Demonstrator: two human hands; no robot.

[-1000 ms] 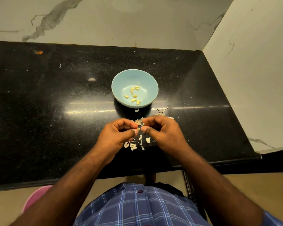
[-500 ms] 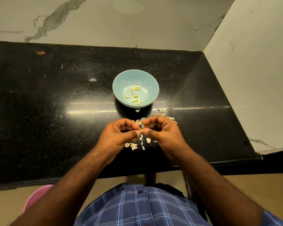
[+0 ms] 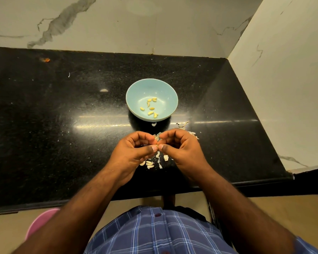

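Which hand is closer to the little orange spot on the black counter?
Left. The orange spot lies far back and left of the left hand; the right hand sits beside it, farther right.

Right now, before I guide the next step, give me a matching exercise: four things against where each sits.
1 shelled seeds
2 husk scraps
3 pink tub
4 left hand

A on the floor, lower left
B in the blue bowl
C on the black counter, beneath the hands
D pinching a mostly hidden seed with the right hand

Pairs: 1-B, 2-C, 3-A, 4-D
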